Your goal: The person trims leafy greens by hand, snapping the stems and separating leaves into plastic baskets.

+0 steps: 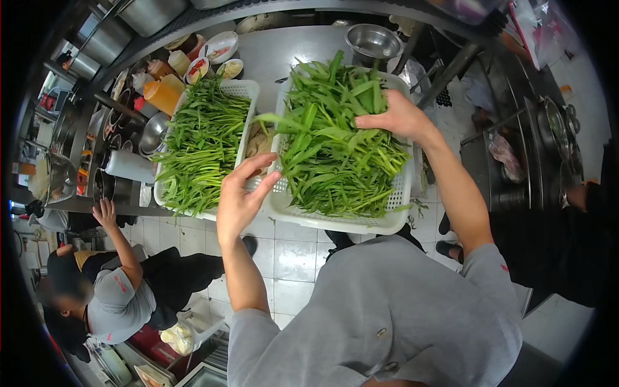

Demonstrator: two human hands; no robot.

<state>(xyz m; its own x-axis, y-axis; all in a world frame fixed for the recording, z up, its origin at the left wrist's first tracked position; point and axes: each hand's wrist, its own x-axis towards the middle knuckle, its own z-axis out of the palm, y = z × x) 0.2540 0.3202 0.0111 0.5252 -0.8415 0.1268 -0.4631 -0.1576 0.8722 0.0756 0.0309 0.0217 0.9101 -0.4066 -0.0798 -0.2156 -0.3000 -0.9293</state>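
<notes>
A white perforated plastic basket (387, 226) in front of me is heaped with long-stemmed leafy greens (342, 174) that look like water spinach. My right hand (400, 119) grips a bunch of them at the far right of the heap; its thumb lies over the leaves and the other fingers are mostly hidden. At the basket's left rim is my left hand (240, 197), thumb and fingers apart and holding nothing; whether its fingertips touch the rim I cannot tell. A second white basket (253, 97) to the left holds more greens (209, 142), stems laid roughly side by side.
A metal bowl (374, 42) stands behind the right basket. Sauce bottles (161, 90) and small bowls of chopped ingredients (221, 48) crowd the back left. A co-worker (122, 290) is at lower left, another person in dark clothes (554, 238) at right. Overhead runs a shelf with pots (151, 16).
</notes>
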